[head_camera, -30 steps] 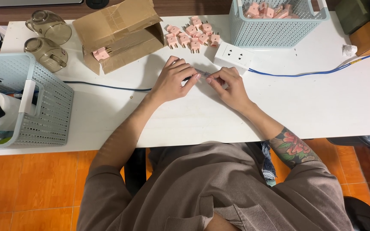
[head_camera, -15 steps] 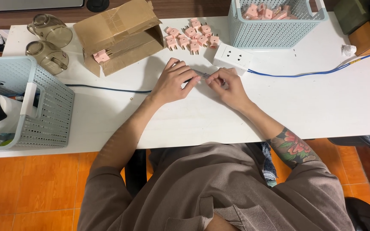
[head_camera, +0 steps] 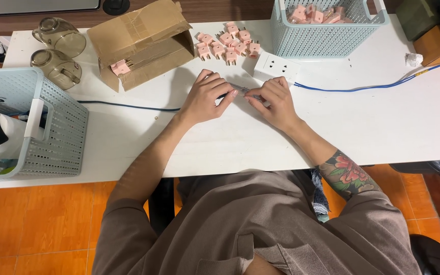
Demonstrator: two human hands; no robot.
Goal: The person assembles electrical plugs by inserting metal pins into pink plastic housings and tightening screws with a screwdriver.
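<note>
Both hands unmoved since earlier, left hand [head_camera: 207, 97] and right hand [head_camera: 276, 99] each in a closed grip on a thin tool [head_camera: 244, 91], just beside white socket [head_camera: 276, 66]; white tabletop [head_camera: 373, 127], pink plugs [head_camera: 227, 43], orange floor tiles [head_camera: 52, 229]

Bare table [head_camera: 373, 122] is left open right of the right hand [head_camera: 276, 99]. Ahead, passage is blocked by the socket block [head_camera: 276, 66], pink plugs [head_camera: 227, 45] and cardboard box [head_camera: 141, 43]; leftward, by the basket [head_camera: 52, 127].
</note>
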